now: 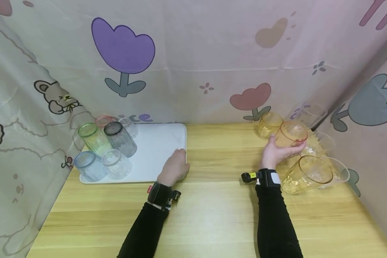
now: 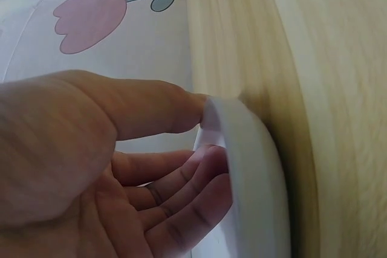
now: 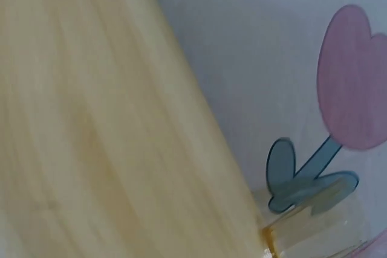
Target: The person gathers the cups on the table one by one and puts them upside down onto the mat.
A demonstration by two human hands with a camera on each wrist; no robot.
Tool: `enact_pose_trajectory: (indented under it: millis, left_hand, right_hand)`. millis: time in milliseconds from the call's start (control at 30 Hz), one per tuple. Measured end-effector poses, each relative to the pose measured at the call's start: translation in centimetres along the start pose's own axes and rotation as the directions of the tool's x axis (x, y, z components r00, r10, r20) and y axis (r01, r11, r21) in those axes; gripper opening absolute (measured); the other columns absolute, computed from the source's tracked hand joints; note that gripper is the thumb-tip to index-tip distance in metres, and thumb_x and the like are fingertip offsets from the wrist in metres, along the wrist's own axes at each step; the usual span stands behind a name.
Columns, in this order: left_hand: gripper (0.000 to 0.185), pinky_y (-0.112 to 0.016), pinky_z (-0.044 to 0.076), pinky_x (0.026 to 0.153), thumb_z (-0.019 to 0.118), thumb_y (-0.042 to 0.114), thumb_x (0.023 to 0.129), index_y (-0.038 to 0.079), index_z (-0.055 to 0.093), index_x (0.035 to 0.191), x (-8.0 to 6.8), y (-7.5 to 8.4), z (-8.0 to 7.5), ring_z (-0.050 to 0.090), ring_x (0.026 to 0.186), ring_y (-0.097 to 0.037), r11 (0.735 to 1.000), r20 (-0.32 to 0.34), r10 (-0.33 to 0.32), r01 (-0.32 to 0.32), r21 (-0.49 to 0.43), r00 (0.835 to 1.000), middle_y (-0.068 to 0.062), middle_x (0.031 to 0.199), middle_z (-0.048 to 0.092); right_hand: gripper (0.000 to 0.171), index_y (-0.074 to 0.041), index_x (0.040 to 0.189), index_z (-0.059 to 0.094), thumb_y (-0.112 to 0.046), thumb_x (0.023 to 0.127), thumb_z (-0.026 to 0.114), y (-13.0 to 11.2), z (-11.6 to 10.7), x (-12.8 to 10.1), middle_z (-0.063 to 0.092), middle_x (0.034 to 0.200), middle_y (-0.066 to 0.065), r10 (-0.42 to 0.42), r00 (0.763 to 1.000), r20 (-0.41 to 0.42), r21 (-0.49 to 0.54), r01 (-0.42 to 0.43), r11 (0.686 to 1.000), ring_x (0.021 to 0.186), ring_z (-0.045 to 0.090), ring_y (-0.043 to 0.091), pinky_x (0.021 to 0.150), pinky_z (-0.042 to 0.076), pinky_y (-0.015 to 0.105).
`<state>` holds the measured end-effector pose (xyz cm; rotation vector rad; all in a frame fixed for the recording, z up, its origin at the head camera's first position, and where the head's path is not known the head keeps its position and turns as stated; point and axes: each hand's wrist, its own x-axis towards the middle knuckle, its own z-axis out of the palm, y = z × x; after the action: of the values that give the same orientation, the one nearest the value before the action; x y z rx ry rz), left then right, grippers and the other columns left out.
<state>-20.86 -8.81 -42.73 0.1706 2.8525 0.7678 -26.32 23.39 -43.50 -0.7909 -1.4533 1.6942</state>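
right hand [image 1: 275, 153] has its grip wrapped round an orange cup [image 1: 291, 134] lying on its side; left hand [image 1: 175, 167] pinches the white tray [image 1: 154, 150] edge off to its left.

Makeshift recording booth: cartoon tulip curtains [image 1: 193, 53] around wooden table [image 1: 213, 215]

Orange tumbler [image 1: 291, 133], tilted, held
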Motion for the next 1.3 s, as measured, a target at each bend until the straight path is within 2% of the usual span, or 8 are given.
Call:
enact_pose_trajectory:
  millis: [167, 300, 400, 567, 667, 800, 1067, 1300]
  left_hand:
    - [0.033, -0.045, 0.056, 0.086, 0.067, 0.011, 0.096, -0.006, 0.059, 0.123, -0.1, 0.0, 0.0, 0.058, 0.094, -0.027, 1.000, 0.000, 0.006, -0.006, 0.001, 1.000, -0.018, 0.113, 0.060]
    - [0.032, -0.044, 0.056, 0.084, 0.067, 0.011, 0.096, -0.006, 0.059, 0.122, -0.1, 0.0, 0.0, 0.057, 0.092, -0.027, 1.000, 0.003, 0.012, -0.012, 0.012, 1.000, -0.017, 0.111, 0.059]
    - [0.037, -0.045, 0.057, 0.086, 0.067, 0.011, 0.095, -0.008, 0.058, 0.126, -0.2, 0.0, -0.1, 0.059, 0.095, -0.028, 1.000, 0.008, 0.017, -0.017, 0.017, 1.000, -0.019, 0.114, 0.060]
    - [0.047, -0.046, 0.056, 0.093, 0.066, 0.011, 0.095, -0.009, 0.055, 0.136, -0.2, 0.0, -0.1, 0.061, 0.104, -0.032, 1.000, 0.018, 0.015, -0.015, 0.017, 1.000, -0.023, 0.124, 0.060]
    - [0.049, -0.047, 0.056, 0.095, 0.066, 0.012, 0.096, -0.009, 0.054, 0.139, -0.2, 0.1, -0.2, 0.062, 0.109, -0.034, 1.000, 0.021, 0.007, -0.007, 0.016, 1.000, -0.024, 0.128, 0.059]
    - [0.051, -0.048, 0.056, 0.097, 0.066, 0.012, 0.096, -0.008, 0.053, 0.141, -0.2, 0.2, -0.3, 0.062, 0.111, -0.035, 1.000, 0.017, -0.002, 0.001, 0.021, 1.000, -0.024, 0.130, 0.059]
    - [0.052, -0.046, 0.057, 0.092, 0.070, 0.019, 0.095, -0.007, 0.056, 0.137, -0.2, 0.3, -0.5, 0.063, 0.105, -0.032, 0.999, -0.008, 0.008, -0.007, 0.050, 1.000, -0.021, 0.123, 0.061]
    - [0.082, -0.048, 0.054, 0.100, 0.078, 0.038, 0.092, -0.004, 0.041, 0.152, -0.1, 0.7, -0.7, 0.060, 0.123, -0.037, 0.997, -0.107, 0.040, -0.047, -0.061, 0.993, -0.023, 0.144, 0.052]
  right_hand:
    - [0.107, -0.021, 0.164, 0.004, -0.004, 0.089, 0.079, -1.0, 0.6, -1.1, 0.015, 0.162, -0.004, -0.001, 0.998, 0.068, 0.152, -0.010, 0.988, 0.148, 0.018, 0.003, 0.120, 0.023, 0.018]
    - [0.099, -0.022, 0.158, 0.013, -0.002, 0.087, 0.080, -1.6, 1.3, -2.0, 0.026, 0.148, -0.001, 0.024, 0.992, 0.122, 0.282, -0.057, 0.958, 0.139, 0.028, 0.012, 0.110, 0.039, 0.024]
    - [0.093, -0.019, 0.155, 0.015, -0.006, 0.089, 0.080, -2.1, 1.9, -2.9, 0.030, 0.146, 0.000, 0.073, 0.983, 0.167, 0.321, -0.124, 0.939, 0.135, 0.035, 0.018, 0.105, 0.044, 0.027]
    - [0.086, -0.015, 0.152, 0.017, -0.012, 0.092, 0.078, -2.8, 2.7, -4.6, 0.040, 0.134, 0.003, 0.141, 0.955, 0.262, 0.347, -0.230, 0.909, 0.117, 0.048, 0.016, 0.096, 0.050, 0.030]
    - [0.080, -0.019, 0.149, 0.018, -0.015, 0.094, 0.077, -2.9, 3.2, -5.7, 0.045, 0.124, 0.003, 0.166, 0.924, 0.345, 0.383, -0.300, 0.874, 0.102, 0.053, 0.015, 0.087, 0.053, 0.029]
    - [0.074, -0.019, 0.145, 0.019, -0.022, 0.097, 0.075, -2.9, 3.7, -7.2, 0.048, 0.126, 0.004, 0.193, 0.871, 0.453, 0.382, -0.385, 0.840, 0.096, 0.057, 0.016, 0.081, 0.057, 0.028]
    - [0.032, -0.018, 0.118, 0.048, -0.034, 0.100, 0.070, -2.5, 4.3, -9.6, 0.059, 0.115, 0.001, 0.218, 0.782, 0.584, 0.241, -0.424, 0.873, 0.089, 0.060, 0.017, 0.071, 0.059, 0.027]
    - [0.036, -0.016, 0.117, 0.044, -0.039, 0.102, 0.065, -1.9, 4.9, -11.3, 0.055, 0.110, -0.001, 0.255, 0.712, 0.654, 0.145, -0.449, 0.882, 0.092, 0.069, 0.016, 0.071, 0.060, 0.026]
